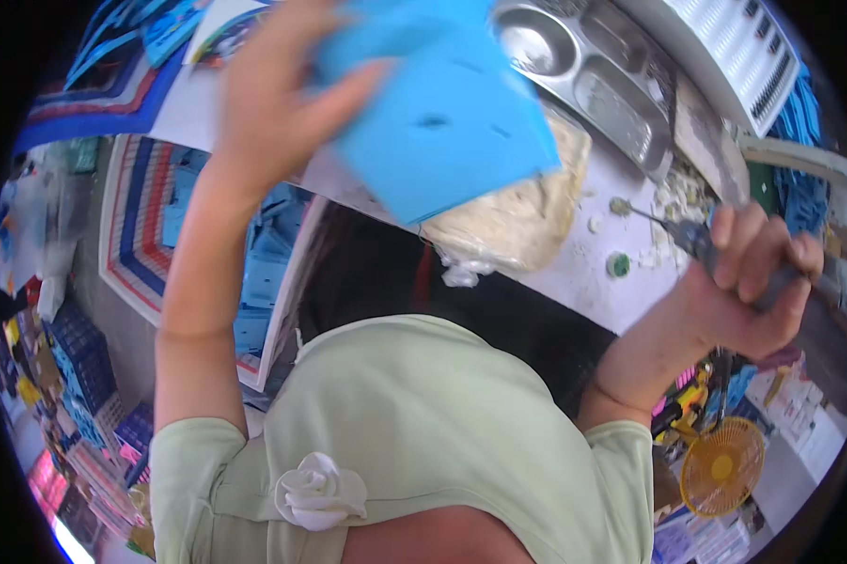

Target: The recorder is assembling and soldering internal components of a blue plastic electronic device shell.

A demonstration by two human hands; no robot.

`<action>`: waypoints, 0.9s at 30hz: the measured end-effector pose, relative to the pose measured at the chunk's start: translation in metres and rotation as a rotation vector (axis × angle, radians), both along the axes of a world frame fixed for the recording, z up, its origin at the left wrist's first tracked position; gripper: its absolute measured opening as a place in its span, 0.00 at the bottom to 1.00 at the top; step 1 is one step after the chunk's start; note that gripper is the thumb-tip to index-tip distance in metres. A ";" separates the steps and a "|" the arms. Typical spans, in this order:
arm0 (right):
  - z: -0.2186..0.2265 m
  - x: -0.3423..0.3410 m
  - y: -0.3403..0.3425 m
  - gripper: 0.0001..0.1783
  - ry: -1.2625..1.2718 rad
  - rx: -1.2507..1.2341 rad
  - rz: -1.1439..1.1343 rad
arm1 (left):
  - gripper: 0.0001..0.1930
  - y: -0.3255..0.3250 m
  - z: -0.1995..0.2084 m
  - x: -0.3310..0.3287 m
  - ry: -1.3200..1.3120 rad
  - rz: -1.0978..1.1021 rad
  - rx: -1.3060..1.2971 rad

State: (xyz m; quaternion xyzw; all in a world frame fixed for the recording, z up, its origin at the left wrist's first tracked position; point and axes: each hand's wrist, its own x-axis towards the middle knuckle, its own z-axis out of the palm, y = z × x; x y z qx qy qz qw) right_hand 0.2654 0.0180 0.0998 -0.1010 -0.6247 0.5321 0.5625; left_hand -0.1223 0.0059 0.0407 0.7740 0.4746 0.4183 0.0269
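Note:
My left hand (292, 94), blurred by motion, is at the far edge of a blue sheet (442, 132), its thumb over the sheet and its other fingers partly hidden or out of view. Small dark slits mark the sheet, which covers part of a cream pad (527, 221) wrapped in clear plastic. On the right, my right hand (757, 273) is wrapped round a grey-handled tool (691, 237) with a thin shaft. The shaft points left toward a small greenish-brown lump (621, 206), above the white table.
A metal compartment tray (621, 113) stands behind the pad, beside a white ridged box (724, 56). Small pale scraps and a green round piece (618, 264) lie on the table (583, 282). A striped crate (132, 226) of blue pieces stands left; a yellow fan (722, 467) is lower right.

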 end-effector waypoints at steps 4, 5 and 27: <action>-0.003 0.017 -0.005 0.16 0.041 -0.083 -0.114 | 0.16 -0.148 -0.057 -0.138 -0.334 0.769 -0.223; -0.007 0.018 -0.003 0.15 0.051 -0.096 -0.127 | 0.17 -0.191 -0.107 -0.174 -0.407 0.976 -0.266; -0.004 -0.017 0.034 0.26 -0.212 -0.196 -0.512 | 0.21 0.336 -0.048 -0.055 -0.152 0.526 -0.503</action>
